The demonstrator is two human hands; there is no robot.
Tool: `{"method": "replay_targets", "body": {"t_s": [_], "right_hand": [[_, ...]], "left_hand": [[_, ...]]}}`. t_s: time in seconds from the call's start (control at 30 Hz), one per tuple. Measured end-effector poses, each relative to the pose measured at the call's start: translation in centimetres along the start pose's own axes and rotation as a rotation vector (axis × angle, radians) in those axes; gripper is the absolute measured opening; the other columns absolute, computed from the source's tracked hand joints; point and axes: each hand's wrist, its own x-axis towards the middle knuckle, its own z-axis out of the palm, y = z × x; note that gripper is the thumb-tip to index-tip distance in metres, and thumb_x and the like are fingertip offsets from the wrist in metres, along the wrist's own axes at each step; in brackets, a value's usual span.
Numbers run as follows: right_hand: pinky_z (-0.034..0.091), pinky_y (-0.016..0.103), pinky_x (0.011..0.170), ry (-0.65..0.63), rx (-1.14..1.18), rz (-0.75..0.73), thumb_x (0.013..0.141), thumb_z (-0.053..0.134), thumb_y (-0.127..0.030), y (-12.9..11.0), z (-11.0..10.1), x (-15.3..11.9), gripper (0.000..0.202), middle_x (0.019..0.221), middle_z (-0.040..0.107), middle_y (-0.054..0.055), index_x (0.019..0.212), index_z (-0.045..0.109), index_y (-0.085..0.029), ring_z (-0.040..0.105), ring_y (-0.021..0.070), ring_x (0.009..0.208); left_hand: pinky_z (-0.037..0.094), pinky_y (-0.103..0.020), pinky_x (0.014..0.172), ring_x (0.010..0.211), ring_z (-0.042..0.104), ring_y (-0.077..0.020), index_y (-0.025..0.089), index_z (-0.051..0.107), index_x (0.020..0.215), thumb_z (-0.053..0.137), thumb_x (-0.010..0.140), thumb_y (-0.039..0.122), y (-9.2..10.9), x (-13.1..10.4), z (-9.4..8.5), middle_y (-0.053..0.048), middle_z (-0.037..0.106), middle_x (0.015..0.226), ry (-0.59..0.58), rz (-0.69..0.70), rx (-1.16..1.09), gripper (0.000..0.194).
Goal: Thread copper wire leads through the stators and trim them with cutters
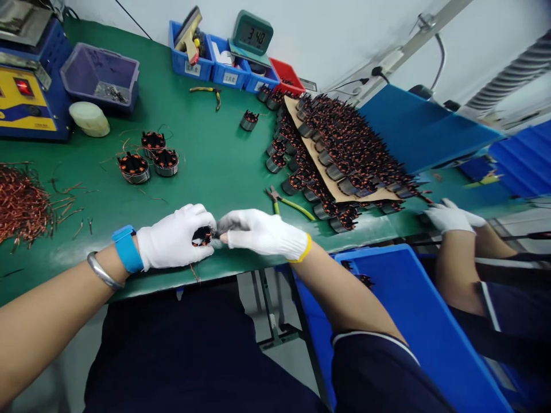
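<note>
My left hand (172, 238), in a white glove, is closed around a small motor stator (201, 236) with black and copper parts, low over the front of the green bench. Most of that stator is hidden by the fingers. My right hand (269, 234), gloved too, is closed in a pinch right beside it; what its fingertips hold is too small to make out. Thin copper wire (195, 273) hangs below my left hand. Behind it stand three wound stators (133, 167) with loose wire ends. Green-handled cutters (293, 206) lie beyond my right hand.
Many stators (353, 143) are stacked on cardboard at the right. Copper wire scraps (21, 201) pile up at the left. A purple bin (101, 74), blue tool boxes (191, 63) and a clock (253, 33) stand behind. A blue tray (387, 310) and a co-worker's gloved hands (451, 218) are at right.
</note>
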Motion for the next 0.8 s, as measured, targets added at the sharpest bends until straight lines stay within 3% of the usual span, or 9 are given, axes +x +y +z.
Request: {"method": "replay_targets", "body": {"t_s": [0.1,0.2,0.33,0.53,0.8], "right_hand": [[0.051,0.020,0.057,-0.202,0.123,0.126,0.087,0.056,-0.032,-0.9,0.8,1.3,0.023,0.062,0.061,-0.001,0.072,0.061,-0.015,0.058,0.0089,0.057],[0.050,0.017,0.049,-0.235,0.239,0.201,0.090,0.051,-0.026,-1.4,1.4,1.9,0.025,0.057,0.058,-0.002,0.069,0.058,-0.014,0.056,0.0066,0.050],[0.049,0.016,0.045,-0.187,0.254,0.217,0.088,0.056,-0.029,-1.4,1.5,2.0,0.026,0.054,0.059,-0.003,0.067,0.058,-0.014,0.056,0.0065,0.046],[0.047,0.016,0.041,-0.133,0.274,0.190,0.088,0.047,-0.023,-1.1,1.9,1.9,0.027,0.051,0.057,-0.003,0.065,0.059,-0.014,0.053,0.0068,0.043],[0.041,0.017,0.042,0.057,0.196,0.131,0.077,0.048,-0.023,-0.5,2.5,1.4,0.021,0.057,0.061,0.000,0.062,0.059,-0.015,0.051,0.0070,0.045]], "left_hand": [[0.043,-0.034,0.079,0.083,0.051,-0.0200,0.017,0.057,0.091,0.058,0.075,0.030,0.1,0.0,0.0,-0.005,0.054,0.091,0.008,-0.024,-0.017,0.021],[0.044,-0.034,0.078,0.083,0.052,-0.0202,0.016,0.056,0.091,0.058,0.073,0.030,0.1,0.0,0.2,-0.006,0.055,0.091,0.020,-0.038,-0.029,0.023],[0.044,-0.035,0.077,0.083,0.052,-0.0209,0.016,0.055,0.091,0.058,0.073,0.032,0.0,0.0,0.3,-0.006,0.054,0.091,0.023,-0.057,-0.024,0.024],[0.044,-0.035,0.078,0.084,0.052,-0.0219,0.016,0.055,0.092,0.060,0.072,0.034,0.2,-0.1,0.3,-0.006,0.055,0.092,0.020,-0.103,-0.028,0.027],[0.043,-0.035,0.076,0.082,0.050,-0.0205,0.018,0.057,0.090,0.057,0.075,0.033,0.4,0.0,0.1,-0.005,0.054,0.090,0.018,-0.078,-0.005,0.021]]}}
